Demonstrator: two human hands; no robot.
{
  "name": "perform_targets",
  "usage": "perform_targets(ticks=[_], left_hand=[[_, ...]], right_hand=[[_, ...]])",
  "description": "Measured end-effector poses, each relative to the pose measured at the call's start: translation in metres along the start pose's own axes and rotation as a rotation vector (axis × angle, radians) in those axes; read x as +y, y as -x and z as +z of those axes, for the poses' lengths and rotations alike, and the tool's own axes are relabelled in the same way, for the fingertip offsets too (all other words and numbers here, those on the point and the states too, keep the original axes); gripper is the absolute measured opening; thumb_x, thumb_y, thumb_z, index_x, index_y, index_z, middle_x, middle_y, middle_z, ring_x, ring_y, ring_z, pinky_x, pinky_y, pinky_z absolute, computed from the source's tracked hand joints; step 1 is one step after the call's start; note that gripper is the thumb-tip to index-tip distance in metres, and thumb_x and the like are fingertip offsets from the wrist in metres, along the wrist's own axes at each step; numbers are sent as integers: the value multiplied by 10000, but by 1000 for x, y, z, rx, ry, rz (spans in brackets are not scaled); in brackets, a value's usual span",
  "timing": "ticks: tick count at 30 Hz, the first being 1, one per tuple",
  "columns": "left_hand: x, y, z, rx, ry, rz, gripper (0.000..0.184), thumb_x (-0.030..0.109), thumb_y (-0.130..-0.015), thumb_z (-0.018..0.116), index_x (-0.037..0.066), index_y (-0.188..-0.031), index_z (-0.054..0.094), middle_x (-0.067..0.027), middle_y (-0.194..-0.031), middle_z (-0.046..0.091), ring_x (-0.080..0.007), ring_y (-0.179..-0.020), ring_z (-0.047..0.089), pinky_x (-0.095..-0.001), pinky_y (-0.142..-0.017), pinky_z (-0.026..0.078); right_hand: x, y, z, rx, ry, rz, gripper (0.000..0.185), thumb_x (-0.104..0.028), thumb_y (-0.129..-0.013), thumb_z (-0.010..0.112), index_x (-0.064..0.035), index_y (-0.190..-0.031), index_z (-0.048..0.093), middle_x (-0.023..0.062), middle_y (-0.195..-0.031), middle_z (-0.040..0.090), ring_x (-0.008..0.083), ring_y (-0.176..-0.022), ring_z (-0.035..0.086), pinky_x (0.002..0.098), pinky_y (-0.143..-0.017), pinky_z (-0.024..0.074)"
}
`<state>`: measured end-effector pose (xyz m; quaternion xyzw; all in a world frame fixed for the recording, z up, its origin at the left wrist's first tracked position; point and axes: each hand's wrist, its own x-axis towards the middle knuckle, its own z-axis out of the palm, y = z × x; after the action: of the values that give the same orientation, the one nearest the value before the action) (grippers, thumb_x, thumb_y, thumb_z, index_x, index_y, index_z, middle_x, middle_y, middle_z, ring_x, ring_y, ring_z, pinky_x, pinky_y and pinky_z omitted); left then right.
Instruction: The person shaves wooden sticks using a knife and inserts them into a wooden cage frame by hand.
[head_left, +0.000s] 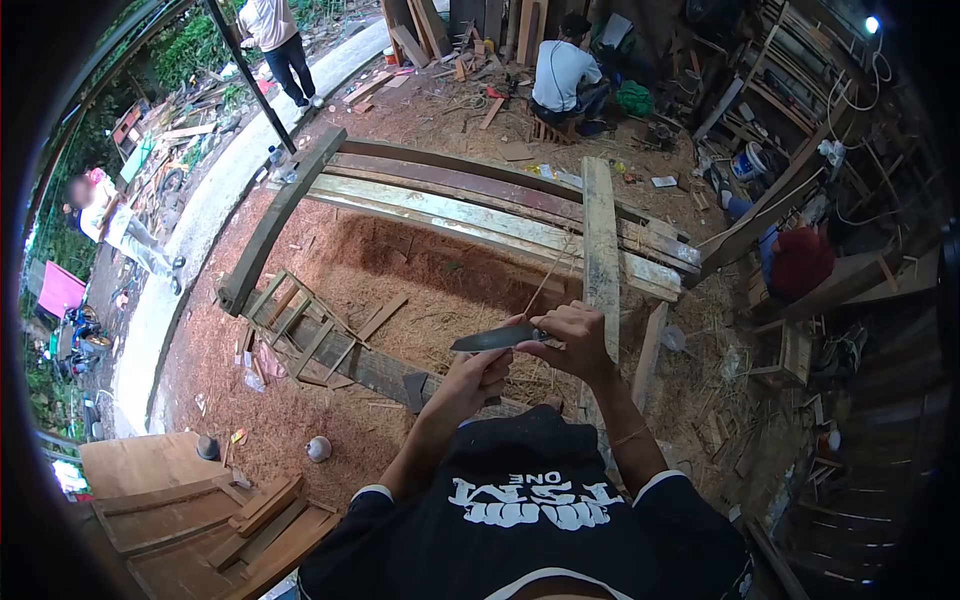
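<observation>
My right hand [575, 335] is closed around the handle of a knife [488, 339], whose broad dark blade points left. My left hand [474, 382] is just below the blade, its fingers curled. A thin wooden stick [547, 282] slants up and away from between the hands, apparently gripped in the left one; its lower end is hidden behind the blade. Both hands are close together in front of my chest. Beyond them, a pale upright-looking plank [600, 230] crosses long boards [440, 218] laid side by side.
Sawdust and shavings cover the ground [350, 250]. A slatted wooden frame [300, 330] leans by a dark beam [390, 372]. Wooden panels [150, 470] lie at lower left. A person [565, 75] squats at the back; others stand near the path [215, 210]. Another person [800, 262] is at right.
</observation>
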<state>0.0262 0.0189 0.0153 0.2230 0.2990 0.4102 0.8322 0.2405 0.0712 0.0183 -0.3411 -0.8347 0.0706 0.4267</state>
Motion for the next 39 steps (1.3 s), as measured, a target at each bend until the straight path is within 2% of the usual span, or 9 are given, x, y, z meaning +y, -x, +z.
perform_targets(ticks=[3,7,11,15,23,28,31,33,39], left_hand=[[3,3,-11,-125,91,20,534,147,-1047,523,77,-1551,364,74,-776,412,1,-559,301,-181,-448,236],[4,13,-3,17,24,-25,536,126,-1057,493,90,-1567,335,82,-737,377,-5,-537,295,-186,-432,234],[-2,4,3,11,82,-55,546,146,-1042,527,82,-1554,347,70,-775,398,-5,-541,307,-180,-419,226],[7,0,-4,11,27,-67,544,146,-1041,522,80,-1552,349,65,-784,401,-8,-537,310,-178,-432,231],[-3,-12,-11,5,75,-34,526,149,-1055,494,101,-1559,352,78,-719,348,-15,-523,287,-198,-440,224],[7,-16,-5,2,36,-3,534,143,-1050,487,97,-1560,334,67,-744,376,-15,-535,296,-198,-444,227],[2,-27,-8,20,64,-51,561,148,-1055,492,103,-1579,299,63,-752,404,-17,-522,304,-199,-442,235],[5,-29,5,-13,86,-68,563,154,-1057,494,110,-1581,294,65,-752,408,-15,-512,300,-199,-438,234],[20,-47,2,46,18,-131,396,165,-1047,513,104,-1436,471,75,-749,384,-12,-503,289,-181,-452,255]], right_hand=[[21,1,-5,109,31,92,501,-548,-832,761,-48,-805,744,34,-604,619,204,-538,614,341,-542,432],[37,2,-31,124,183,178,536,-578,-864,717,-46,-804,747,41,-599,626,211,-539,627,348,-555,472],[9,2,-15,-87,33,-76,489,-524,-837,772,-38,-799,737,53,-613,644,205,-561,649,356,-562,484],[31,-2,-17,52,-49,15,428,-480,-803,813,-60,-787,727,50,-622,640,218,-525,609,354,-535,453],[47,-5,-29,-154,119,-162,428,-530,-853,747,-105,-803,735,29,-605,631,214,-519,608,352,-551,479],[62,-13,-56,-105,144,-26,427,-485,-852,763,-59,-837,743,92,-722,715,247,-623,686,389,-619,528],[47,-1,-30,-232,61,24,431,-475,-849,766,-44,-852,745,91,-718,711,260,-642,691,383,-619,520],[41,1,-12,-131,-5,-8,418,-469,-843,775,-52,-840,742,70,-660,670,246,-595,656,365,-582,484],[56,-6,-11,-120,14,105,387,-453,-832,790,-68,-827,744,62,-650,663,248,-581,646,371,-576,473]])
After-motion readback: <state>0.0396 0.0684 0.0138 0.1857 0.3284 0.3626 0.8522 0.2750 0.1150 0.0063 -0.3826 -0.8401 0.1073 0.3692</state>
